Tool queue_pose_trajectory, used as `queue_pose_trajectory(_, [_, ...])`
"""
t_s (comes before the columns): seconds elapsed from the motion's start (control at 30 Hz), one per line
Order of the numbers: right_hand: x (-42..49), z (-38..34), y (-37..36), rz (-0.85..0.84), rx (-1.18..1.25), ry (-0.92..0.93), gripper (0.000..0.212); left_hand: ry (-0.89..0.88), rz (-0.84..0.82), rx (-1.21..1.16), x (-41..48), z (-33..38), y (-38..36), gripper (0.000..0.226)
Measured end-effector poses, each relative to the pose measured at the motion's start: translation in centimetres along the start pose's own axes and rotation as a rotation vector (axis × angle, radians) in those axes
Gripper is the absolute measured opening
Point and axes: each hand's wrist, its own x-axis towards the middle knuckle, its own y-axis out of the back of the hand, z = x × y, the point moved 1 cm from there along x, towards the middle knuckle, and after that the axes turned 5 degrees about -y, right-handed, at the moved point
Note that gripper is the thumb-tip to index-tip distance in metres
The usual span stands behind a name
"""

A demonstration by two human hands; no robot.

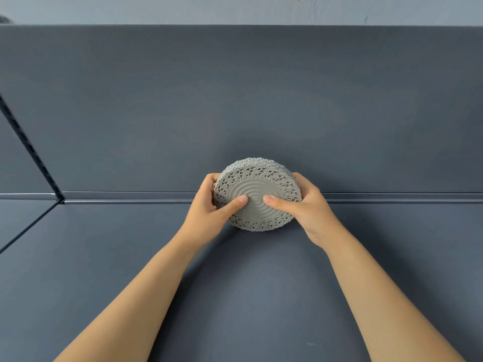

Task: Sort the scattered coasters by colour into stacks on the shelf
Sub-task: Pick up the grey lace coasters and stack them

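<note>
Fingers (212,178) of the left hand (206,209) were curled round the left rim of a stack of grey coasters (257,178). I saw the right hand (311,209) doing the same on the right rim, its fingers wrapped behind the edge. Both hands gripped the stack, one from each side. The left thumb (235,203) and the right thumb (277,201) lay flat across the top coaster's face. They pointed toward one another and stopped just short of the ringed centre, with a small gap of grey between their tips.

The stack sat between the two palms, tipped so that its round face looked up toward me. A lacy cut-out border ran all round the ribbed middle. Along the far upper side I could make out the edges of several coasters layered behind the top one, all the same grey.

It was held low over the dark blue-grey shelf (248,296), close to where the shelf met the back panel (235,100). A shadow lay on the shelf right under its lower edge, but I could not tell whether that edge touched the surface. Off to the left a slotted upright (28,147) ran down the back panel to the shelf's rear corner, well apart from the hands. A strip of pale wall (183,9) showed above the panel.
</note>
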Motion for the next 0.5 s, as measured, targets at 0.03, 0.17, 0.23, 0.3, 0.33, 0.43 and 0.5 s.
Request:
queue_pose_trajectory(0.03, [0.04,0.18,0.02,-0.01,-0.005,-0.009,0.044,0.032,-0.006,-0.021,-0.05,-0.01,0.1,0.04])
queue_pose_trajectory(0.17, [-0.14,0.31,-0.27,0.014,-0.033,0.003,0.048,0.071,-0.057,-0.085,-0.43,0.1,-0.05,0.036])
queue_pose_trajectory(0.23, [-0.19,0.18,-0.42,0.035,-0.025,0.035,0.047,0.034,-0.053,-0.088,-0.41,0.26,-0.07,0.031])
queue_pose_trajectory(0.3, [-0.28,-0.04,-0.6,0.056,-0.036,0.081,0.045,-0.011,-0.057,-0.063,-0.41,0.41,-0.12,0.03])
queue_pose_trajectory(0.33, [-0.32,-0.2,-0.66,0.066,-0.045,0.104,0.044,-0.032,-0.058,-0.038,-0.36,0.42,-0.13,0.029])
queue_pose_trajectory(0.43, [-0.5,-0.39,-0.7,0.086,-0.077,0.149,0.041,-0.053,-0.059,0.02,-0.27,0.08,-0.04,0.028])
queue_pose_trajectory(0.5, [-0.63,-0.3,-0.83,0.097,-0.099,0.157,0.041,-0.055,-0.077,0.071,-0.32,-0.22,0.09,0.036])
